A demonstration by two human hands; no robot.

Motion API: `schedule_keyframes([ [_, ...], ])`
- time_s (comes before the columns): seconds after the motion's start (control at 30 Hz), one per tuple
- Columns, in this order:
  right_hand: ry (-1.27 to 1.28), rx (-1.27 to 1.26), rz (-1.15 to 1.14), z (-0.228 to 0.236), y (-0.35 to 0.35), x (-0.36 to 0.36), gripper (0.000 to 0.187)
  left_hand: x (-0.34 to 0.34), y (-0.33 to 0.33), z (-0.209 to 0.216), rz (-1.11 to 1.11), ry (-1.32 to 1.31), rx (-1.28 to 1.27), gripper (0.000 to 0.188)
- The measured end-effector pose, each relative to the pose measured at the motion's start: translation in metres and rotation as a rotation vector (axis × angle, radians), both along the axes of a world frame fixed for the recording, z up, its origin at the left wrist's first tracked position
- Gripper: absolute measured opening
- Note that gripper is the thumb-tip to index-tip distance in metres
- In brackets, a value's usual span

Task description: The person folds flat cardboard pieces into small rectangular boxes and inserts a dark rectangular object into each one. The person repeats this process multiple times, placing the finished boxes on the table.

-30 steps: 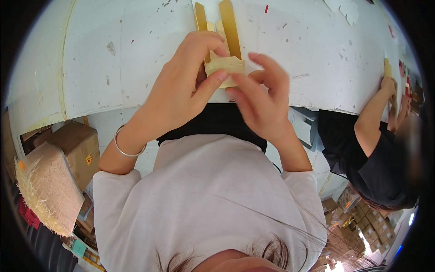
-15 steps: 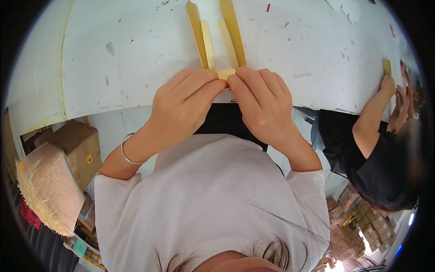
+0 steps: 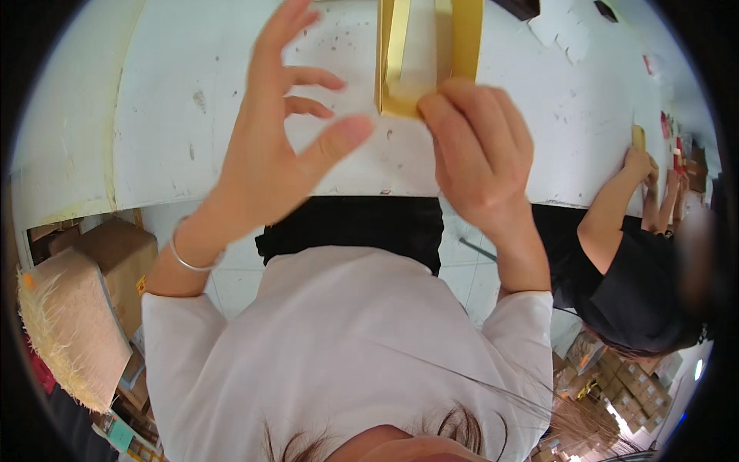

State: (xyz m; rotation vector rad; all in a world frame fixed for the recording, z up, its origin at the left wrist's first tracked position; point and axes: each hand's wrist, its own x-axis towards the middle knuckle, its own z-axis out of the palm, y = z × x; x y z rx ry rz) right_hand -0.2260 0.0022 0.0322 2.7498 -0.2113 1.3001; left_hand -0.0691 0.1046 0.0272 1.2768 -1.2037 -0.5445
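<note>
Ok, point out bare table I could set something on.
Two patches of the white table are bare but for scuffs: between the yellowed seam and the left hand, and between the right hand and the co-worker's hand. The middle is crowded, with the right hand gripping the yellow box; pale scraps and dark objects lie farther off.

White table: has dark spots and a yellowish line down its left part.
Gold box: is open on top; can't tell if its near end touches the table.
White scraps: lie flat, just beside a dark brown thing.
Small dark thing: lies farther right.
</note>
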Motion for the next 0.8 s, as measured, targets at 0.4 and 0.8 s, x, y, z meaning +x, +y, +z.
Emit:
schedule_keyframes([
  [0.4,-0.437,0.854,0.124,0.075,-0.079,0.057,0.046,0.030,-0.122,0.054,-0.065,0.335,-0.168,0.023],
  [0.8,-0.654,0.964,0.336,0.054,-0.107,0.083,0.016,0.009,-0.163,0.046,0.057,-0.122,-0.341,0.024],
])
